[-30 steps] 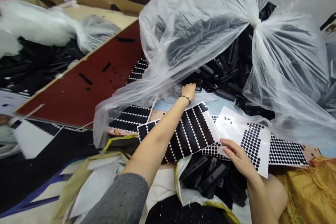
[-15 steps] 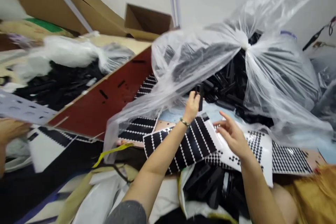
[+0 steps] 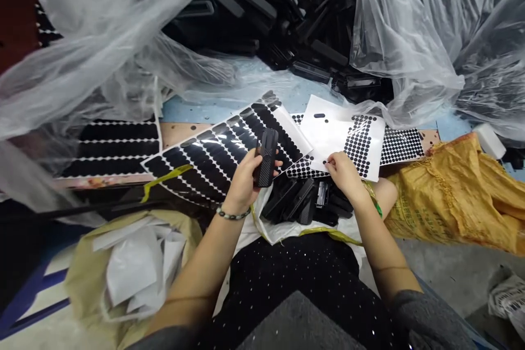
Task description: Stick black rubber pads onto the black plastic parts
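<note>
My left hand [image 3: 246,178] is closed around a black oblong plastic piece [image 3: 266,158] with a textured surface, held upright above the sheets. Fingers pinched, my right hand [image 3: 342,172] rests at the lower edge of a white sheet of round black stickers [image 3: 359,147]. A small black round sticker [image 3: 325,162] shows at its fingertips. Beneath my left hand lies a sheet of long oval black stickers [image 3: 200,156]. More black plastic pieces [image 3: 301,199] lie in an open white sack [image 3: 262,229] between my arms.
Behind the sheets is a large heap of black plastic pieces [image 3: 262,11] under clear plastic film [image 3: 414,38]. A tan bag [image 3: 82,273] of white paper scraps stands at left, a yellow woven sack [image 3: 447,191] at right. Another dotted sheet [image 3: 402,145] lies underneath.
My left hand has drawn back from the heap with the black piece. My right hand has moved down to the sheet's edge and closed its fingers. The view has tilted downward.
</note>
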Action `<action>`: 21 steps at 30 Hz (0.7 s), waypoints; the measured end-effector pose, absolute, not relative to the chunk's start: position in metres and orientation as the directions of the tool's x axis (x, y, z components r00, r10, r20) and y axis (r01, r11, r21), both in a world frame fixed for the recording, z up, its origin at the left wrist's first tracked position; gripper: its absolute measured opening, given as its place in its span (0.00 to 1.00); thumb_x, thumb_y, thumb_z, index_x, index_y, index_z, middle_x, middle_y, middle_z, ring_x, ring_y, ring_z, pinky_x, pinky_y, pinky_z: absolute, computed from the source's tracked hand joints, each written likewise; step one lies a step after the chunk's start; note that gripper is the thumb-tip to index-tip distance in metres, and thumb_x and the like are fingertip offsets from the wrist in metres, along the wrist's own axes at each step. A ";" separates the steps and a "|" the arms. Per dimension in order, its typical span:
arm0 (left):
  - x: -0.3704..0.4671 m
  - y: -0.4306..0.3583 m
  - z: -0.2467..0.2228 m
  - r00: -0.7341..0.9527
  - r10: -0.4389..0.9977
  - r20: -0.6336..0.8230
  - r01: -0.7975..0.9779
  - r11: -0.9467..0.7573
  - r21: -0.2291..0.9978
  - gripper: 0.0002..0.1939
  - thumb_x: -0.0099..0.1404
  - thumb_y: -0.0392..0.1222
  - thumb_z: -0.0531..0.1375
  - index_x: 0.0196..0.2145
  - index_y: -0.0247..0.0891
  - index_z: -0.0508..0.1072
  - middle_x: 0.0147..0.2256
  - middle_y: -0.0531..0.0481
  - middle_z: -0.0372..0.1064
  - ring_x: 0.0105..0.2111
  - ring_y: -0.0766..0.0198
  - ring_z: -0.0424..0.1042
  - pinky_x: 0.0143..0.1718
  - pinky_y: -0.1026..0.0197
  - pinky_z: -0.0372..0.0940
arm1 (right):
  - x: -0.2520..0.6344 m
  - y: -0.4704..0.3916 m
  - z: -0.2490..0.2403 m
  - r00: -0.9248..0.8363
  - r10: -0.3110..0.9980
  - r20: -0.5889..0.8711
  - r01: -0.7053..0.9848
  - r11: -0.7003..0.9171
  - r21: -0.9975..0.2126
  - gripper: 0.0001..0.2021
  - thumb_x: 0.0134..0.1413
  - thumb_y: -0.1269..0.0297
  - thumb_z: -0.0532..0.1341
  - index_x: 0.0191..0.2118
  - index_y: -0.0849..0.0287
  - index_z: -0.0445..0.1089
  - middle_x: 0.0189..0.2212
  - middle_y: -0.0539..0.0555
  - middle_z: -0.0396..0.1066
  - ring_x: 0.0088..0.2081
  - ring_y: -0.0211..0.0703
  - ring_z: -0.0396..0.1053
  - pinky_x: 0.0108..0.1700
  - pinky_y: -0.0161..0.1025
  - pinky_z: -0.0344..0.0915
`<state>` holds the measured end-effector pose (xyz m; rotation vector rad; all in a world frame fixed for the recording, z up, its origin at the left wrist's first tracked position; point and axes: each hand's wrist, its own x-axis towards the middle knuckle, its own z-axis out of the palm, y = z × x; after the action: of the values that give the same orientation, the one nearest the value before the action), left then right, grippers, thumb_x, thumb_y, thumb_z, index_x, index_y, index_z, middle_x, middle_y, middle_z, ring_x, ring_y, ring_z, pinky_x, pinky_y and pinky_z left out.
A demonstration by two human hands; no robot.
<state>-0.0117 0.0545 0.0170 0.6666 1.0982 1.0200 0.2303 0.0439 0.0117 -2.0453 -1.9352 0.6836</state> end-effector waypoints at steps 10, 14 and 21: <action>0.015 0.048 0.019 0.204 0.879 -0.431 -0.352 0.476 0.806 0.17 0.57 0.49 0.62 0.40 0.37 0.69 0.42 0.43 0.75 0.41 0.58 0.78 0.32 0.62 0.74 | 0.220 0.050 0.017 0.020 0.974 -0.224 0.867 -0.128 -0.482 0.05 0.55 0.73 0.55 0.32 0.55 0.63 0.36 0.56 0.67 0.38 0.47 0.67 0.42 0.45 0.64; 0.024 0.046 0.021 0.229 0.860 -0.456 -0.402 0.510 0.760 0.15 0.58 0.47 0.61 0.40 0.38 0.69 0.43 0.45 0.76 0.41 0.60 0.78 0.33 0.64 0.73 | 0.213 0.050 0.020 0.054 0.985 -0.164 0.610 -0.162 -0.776 0.05 0.52 0.68 0.58 0.29 0.54 0.60 0.29 0.50 0.66 0.34 0.42 0.66 0.41 0.43 0.66; 0.030 0.044 0.016 0.168 0.921 -0.351 -0.515 0.385 0.766 0.14 0.60 0.47 0.61 0.41 0.39 0.70 0.42 0.47 0.76 0.44 0.60 0.76 0.43 0.59 0.72 | 0.170 0.049 0.036 0.003 0.992 -0.127 0.059 -0.127 -0.990 0.11 0.51 0.53 0.64 0.31 0.55 0.67 0.34 0.51 0.70 0.38 0.40 0.70 0.45 0.42 0.70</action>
<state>0.0305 0.0437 0.0162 0.5442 0.9094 1.0961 0.1703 0.0488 0.0363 -1.3470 -1.1903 1.2751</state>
